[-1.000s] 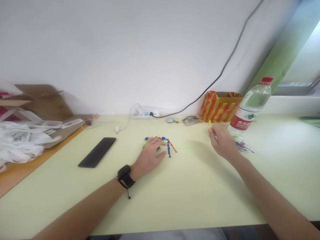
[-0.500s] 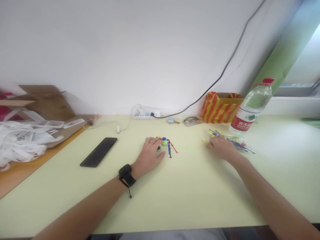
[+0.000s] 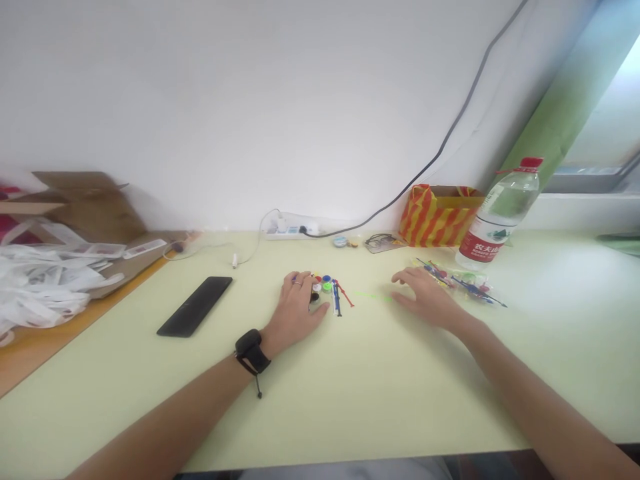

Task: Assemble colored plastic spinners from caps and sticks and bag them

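Note:
Palm down on the table lies my left hand (image 3: 294, 308), thumb apart from the fingers, a ring on one finger. Its fingertips rest beside a cluster of small round coloured pieces, among them a green piece (image 3: 327, 287) and a black piece (image 3: 315, 297); some are partly covered by the hand. Just right of these lie thin plastic sticks, including a red stick (image 3: 346, 293) and a blue stick (image 3: 339, 301). My right hand (image 3: 425, 298) hovers with thumb and fingers apart near a thin bright green stick (image 3: 367, 295). Behind it is a clear bag (image 3: 473, 287) of coloured pieces.
A black phone (image 3: 195, 307) lies at left. White straps (image 3: 45, 280) and a cardboard box (image 3: 90, 200) fill the far left. At the back stand a power strip (image 3: 285, 230), a striped bag (image 3: 435, 220) and a large water bottle (image 3: 500, 217).
My right hand has moved left, away from the clear bag toward the bright green stick, and its fingers have spread. My left hand has barely moved; more round pieces show beside it.

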{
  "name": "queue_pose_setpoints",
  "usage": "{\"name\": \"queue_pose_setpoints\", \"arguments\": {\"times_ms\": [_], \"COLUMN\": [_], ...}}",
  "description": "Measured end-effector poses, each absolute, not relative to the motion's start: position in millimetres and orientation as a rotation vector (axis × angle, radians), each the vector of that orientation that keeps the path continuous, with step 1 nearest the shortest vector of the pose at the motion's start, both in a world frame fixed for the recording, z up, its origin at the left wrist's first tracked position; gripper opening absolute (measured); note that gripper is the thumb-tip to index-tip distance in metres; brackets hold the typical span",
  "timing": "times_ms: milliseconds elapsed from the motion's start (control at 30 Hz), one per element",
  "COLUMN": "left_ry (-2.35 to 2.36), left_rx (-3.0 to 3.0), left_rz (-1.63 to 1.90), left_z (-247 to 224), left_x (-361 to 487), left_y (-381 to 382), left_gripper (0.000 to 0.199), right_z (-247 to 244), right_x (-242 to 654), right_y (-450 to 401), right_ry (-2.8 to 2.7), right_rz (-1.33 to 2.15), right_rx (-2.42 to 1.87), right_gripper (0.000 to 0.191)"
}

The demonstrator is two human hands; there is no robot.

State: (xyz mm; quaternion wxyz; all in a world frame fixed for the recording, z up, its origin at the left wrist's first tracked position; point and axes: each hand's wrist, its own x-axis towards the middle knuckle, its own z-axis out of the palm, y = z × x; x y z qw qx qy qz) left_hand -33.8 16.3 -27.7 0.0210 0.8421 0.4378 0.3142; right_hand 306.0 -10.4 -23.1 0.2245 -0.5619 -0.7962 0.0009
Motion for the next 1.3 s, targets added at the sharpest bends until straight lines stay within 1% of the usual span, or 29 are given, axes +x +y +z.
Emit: {"name": "queue_pose_setpoints", "arguments": {"times_ms": [67,133,267,433,567,667,800,867,933,1067,1300], "left_ry": [1.399,1.435,1.463,1.313,1.095,1.028,0.963,0.970,1.025,1.103,1.074], "left_rx": [2.627,2.646,2.662,2.640,2.659,2.710,2.737,2.738,2.746,2.768,2.721], "left_rz": [0.996,0.990,0.945,0.956,0.920,0.863,0.831,0.863,0.895,0.876,0.882], "left_z": [-23.4,-19.4,-16.6,-18.4,-18.0,-18.2,-20.8,-21.8,-22.0,-20.8,-18.8], "left_x": [-32.8,-32.1,-31.6,-29.6,-26.5,-25.2,-23.1,-21.0,-18.7,-16.2,-17.9], "left_y": [15.2,14.0,12.1,7.6,3.0,1.8,1.1,-0.2,-1.8,-3.2,-3.5], "left_gripper": [0.028,0.023,0.022,0.025,0.020,0.017,0.020,0.022,0.021,0.012,0.010], "right_z": [-23.8,-24.7,-25.0,-24.4,-27.3,-30.2,-34.9,-37.7,-39.8,-39.9,-39.6], "right_x": [286.1,269.7,256.3,263.4,263.8,252.5,232.2,226.4,224.1,221.4,218.8], "right_y": [-18.3,-25.3,-30.7,-26.8,-25.2,-28.7,-31.9,-28.5,-21.9,-8.4,-2.3], "right_ry": [-2.260,-2.291,-2.310,-2.297,-2.285,-2.281,-2.361,-2.385,-2.373,-2.338,-2.359], "right_rz": [0.190,0.307,0.379,0.369,0.281,0.238,0.189,0.147,0.105,0.046,0.074], "right_rx": [-1.374,-1.278,-1.217,-1.268,-1.315,-1.215,-0.995,-0.955,-0.996,-1.081,-0.998], "right_gripper": [0.027,0.032,0.034,0.032,0.032,0.038,0.045,0.047,0.046,0.041,0.027]}}
